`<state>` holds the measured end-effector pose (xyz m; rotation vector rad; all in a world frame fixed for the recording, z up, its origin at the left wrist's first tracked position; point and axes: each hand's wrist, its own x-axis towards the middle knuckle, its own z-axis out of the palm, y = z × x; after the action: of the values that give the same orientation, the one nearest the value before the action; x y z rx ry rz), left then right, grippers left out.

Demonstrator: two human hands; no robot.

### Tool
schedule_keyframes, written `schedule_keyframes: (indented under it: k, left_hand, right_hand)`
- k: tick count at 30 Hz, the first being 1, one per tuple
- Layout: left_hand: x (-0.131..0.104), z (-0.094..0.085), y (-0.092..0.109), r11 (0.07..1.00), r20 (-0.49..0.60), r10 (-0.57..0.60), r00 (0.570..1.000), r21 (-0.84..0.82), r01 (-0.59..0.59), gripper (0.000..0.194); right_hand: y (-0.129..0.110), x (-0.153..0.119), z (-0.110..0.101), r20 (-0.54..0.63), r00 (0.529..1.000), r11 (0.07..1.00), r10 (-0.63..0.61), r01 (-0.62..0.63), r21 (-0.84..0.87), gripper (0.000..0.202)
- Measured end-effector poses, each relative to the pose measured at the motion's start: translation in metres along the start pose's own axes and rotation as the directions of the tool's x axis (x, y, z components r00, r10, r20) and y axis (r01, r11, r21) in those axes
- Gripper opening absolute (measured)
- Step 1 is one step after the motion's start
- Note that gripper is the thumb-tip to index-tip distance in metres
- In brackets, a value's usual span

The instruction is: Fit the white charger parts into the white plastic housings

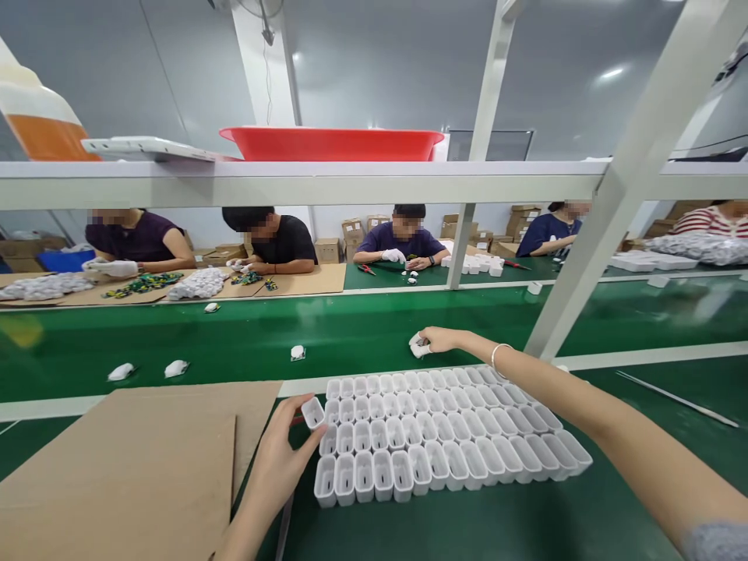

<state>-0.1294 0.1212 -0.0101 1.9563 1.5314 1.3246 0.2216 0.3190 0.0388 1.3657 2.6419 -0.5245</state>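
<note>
My left hand (284, 452) holds a small white plastic cup (313, 413) between thumb and fingers, at the left end of several rows of similar white cups (438, 463). My right hand (435, 341) reaches over the rows to the green conveyor belt (362, 319). Its fingertips look white-covered and are closed around something that I cannot make out. Small white pieces on the belt lie left of my right hand: one white piece (298, 353) near the middle, another (176, 368) further left and a third (121, 372) beyond it.
Brown cardboard (164, 467) covers the near left. A shelf (351, 187) with a red basin (333, 144) spans the view, its slanted post (576, 265) standing right of my right hand. Metal tweezers (678, 397) lie at right. Several people sit across the belt.
</note>
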Motion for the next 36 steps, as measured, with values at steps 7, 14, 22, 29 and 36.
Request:
schedule_keyframes:
  k: [7, 14, 22, 29, 36]
  left_hand:
    - [-0.008, 0.004, 0.032, 0.989, 0.066, 0.148, 0.987, 0.021, -0.150, 0.032]
    - [-0.023, 0.006, 0.066, 0.954, 0.073, 0.280, 0.957, 0.089, -0.285, 0.039]
    - [-0.025, 0.001, 0.079, 0.868, 0.110, 0.465, 0.878, 0.137, -0.477, 0.044]
    - [-0.026, 0.002, 0.075, 0.870, 0.115, 0.453, 0.884, 0.162, -0.466, 0.041]
    - [-0.026, 0.004, 0.078, 0.860, 0.122, 0.457, 0.881, 0.190, -0.473, 0.039]
  right_hand:
    - [-0.018, -0.026, -0.018, -0.247, 0.969, 0.986, -0.021, 0.060, 0.155, 0.021]
    - [-0.132, -0.113, 0.004, -0.623, 0.750, 0.858, -0.221, 0.453, 0.240, 0.044]
    - [-0.179, -0.122, 0.049, -0.738, 0.565, 0.735, -0.369, 0.663, 0.141, 0.043]
    - [-0.175, -0.119, 0.053, -0.708, 0.608, 0.736, -0.359, 0.651, 0.186, 0.046]
    - [-0.177, -0.124, 0.056, -0.676, 0.642, 0.786, -0.362, 0.600, 0.149, 0.038]
